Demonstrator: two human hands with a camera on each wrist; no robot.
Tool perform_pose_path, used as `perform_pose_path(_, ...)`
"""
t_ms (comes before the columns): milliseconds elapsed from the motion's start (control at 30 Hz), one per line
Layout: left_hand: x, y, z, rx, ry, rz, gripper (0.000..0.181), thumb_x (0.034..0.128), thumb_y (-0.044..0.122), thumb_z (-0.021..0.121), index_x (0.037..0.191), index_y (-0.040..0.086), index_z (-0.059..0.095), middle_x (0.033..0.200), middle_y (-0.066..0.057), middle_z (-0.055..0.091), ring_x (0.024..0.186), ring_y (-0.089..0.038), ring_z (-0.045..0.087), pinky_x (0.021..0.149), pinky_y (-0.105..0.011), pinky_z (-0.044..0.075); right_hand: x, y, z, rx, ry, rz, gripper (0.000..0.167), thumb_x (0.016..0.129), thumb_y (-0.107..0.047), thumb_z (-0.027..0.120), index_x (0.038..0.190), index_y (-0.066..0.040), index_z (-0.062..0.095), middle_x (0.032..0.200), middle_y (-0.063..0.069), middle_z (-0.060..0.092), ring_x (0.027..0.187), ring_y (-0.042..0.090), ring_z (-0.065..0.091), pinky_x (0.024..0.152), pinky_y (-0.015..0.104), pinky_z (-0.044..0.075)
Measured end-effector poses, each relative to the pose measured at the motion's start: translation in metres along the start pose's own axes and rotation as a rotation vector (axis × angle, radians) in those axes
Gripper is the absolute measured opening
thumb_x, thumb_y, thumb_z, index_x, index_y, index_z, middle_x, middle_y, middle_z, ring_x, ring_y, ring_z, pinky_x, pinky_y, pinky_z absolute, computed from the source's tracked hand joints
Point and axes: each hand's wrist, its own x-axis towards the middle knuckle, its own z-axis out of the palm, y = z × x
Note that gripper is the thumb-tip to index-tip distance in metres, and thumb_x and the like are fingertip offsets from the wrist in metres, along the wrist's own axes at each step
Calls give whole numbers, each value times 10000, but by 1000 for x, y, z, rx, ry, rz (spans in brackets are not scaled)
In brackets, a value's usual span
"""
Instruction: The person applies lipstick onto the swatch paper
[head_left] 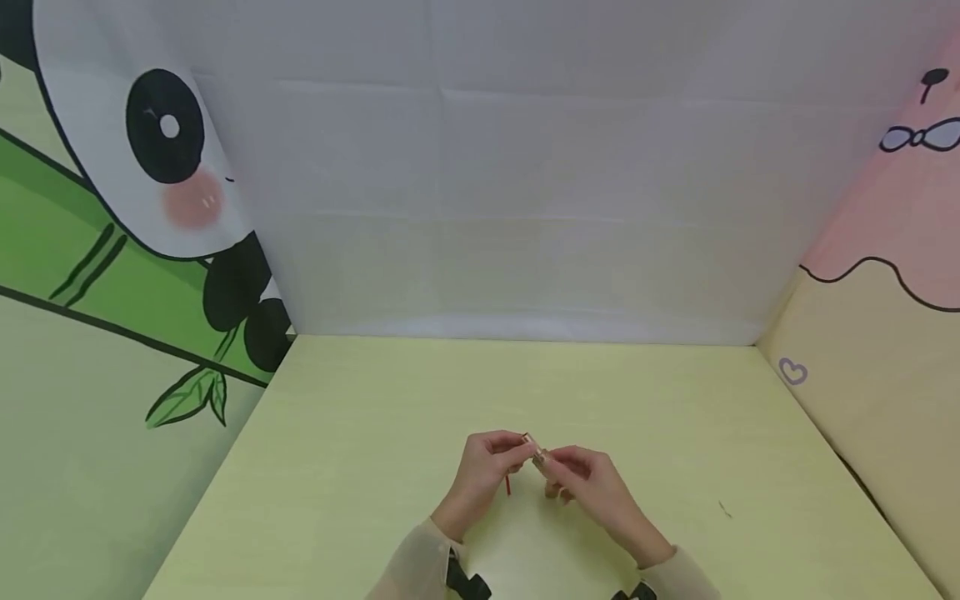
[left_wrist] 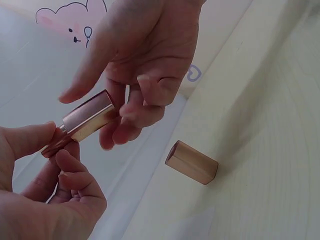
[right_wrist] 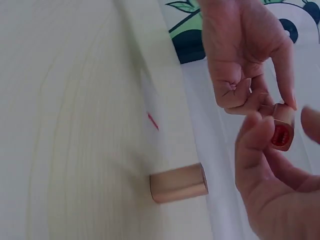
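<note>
A rose-gold lipstick tube (left_wrist: 90, 115) is held up above the table between the two hands. The left hand (left_wrist: 50, 190) pinches one end of it between thumb and fingers. Around the other end is the right hand (left_wrist: 145, 65), its thumb lifted off the tube and its fingers close behind or touching it. A red label shows on that end of the tube (right_wrist: 283, 131) in the right wrist view. Below the hands, a matching rose-gold cap (right_wrist: 179, 182) lies on its side on the table. In the head view both hands (head_left: 483, 468) (head_left: 588, 483) hide the cap.
A thin red strip (right_wrist: 152, 121) lies on the pale wooden table (head_left: 360, 417), beside what looks like a clear or whitish film. Farther right is a tiny thin scrap (head_left: 725, 509). A white back wall (head_left: 525, 208) and printed side panels enclose the table.
</note>
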Motion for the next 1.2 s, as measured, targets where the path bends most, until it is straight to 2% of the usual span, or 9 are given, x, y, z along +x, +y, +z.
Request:
perform_pose_path(133,1,0,1,-15,-24,-12,238,827,92,749,960,-93,683,840,-72,691,730,-178,584,650,-259,473,-3,-3,-6,346,-204,163,525,1038,-371,381,1175,99,569,919,111,672,727,127,612,610,226,473)
perform_pose_path(200,1,0,2,-28,-33,-14,239,830,90,745,966,-96,679,845,-73,690,727,-173,583,649,-255,471,-3,-2,-8,486,-275,198,525,1047,-355,356,1190,109,553,914,91,670,732,110,606,624,218,463)
perform_pose_path(267,1,0,1,-35,-37,-14,239,830,84,743,967,-100,676,845,-74,689,719,-166,581,648,-253,468,-2,0,-8,581,-309,213,471,1050,-321,367,1183,85,565,912,79,662,752,110,602,644,219,456)
perform_pose_path(633,0,3,2,-43,-35,5,240,822,59,745,970,-116,675,831,-79,695,734,-171,617,636,-242,479,-1,-1,-9,791,-314,284,305,1037,-226,428,1151,16,575,946,87,655,809,115,604,693,190,460)
perform_pose_path(733,0,4,2,-42,-33,10,241,818,60,748,963,-119,677,822,-74,694,727,-160,613,634,-242,477,-2,-2,-9,783,-286,287,296,1029,-195,451,1156,36,586,972,104,654,832,128,622,716,193,478)
perform_pose_path(867,-1,3,2,-34,-26,18,246,813,63,754,961,-120,682,819,-72,696,709,-129,600,633,-242,472,-3,-3,-9,698,-230,257,280,999,-140,515,1163,66,610,994,116,645,840,128,630,710,190,491)
perform_pose_path(1000,0,0,1,-19,-6,8,224,818,67,753,952,-102,694,819,-72,698,701,-130,603,636,-246,480,-3,-5,-5,554,-113,220,273,937,-112,620,1142,68,627,972,114,655,823,142,640,686,201,504)
perform_pose_path(1200,-2,-4,0,-20,21,-12,213,823,75,750,941,-94,698,802,-59,691,672,-126,572,617,-252,468,-5,-6,3,312,44,169,361,874,-139,710,1139,88,621,925,119,686,776,174,647,670,257,512)
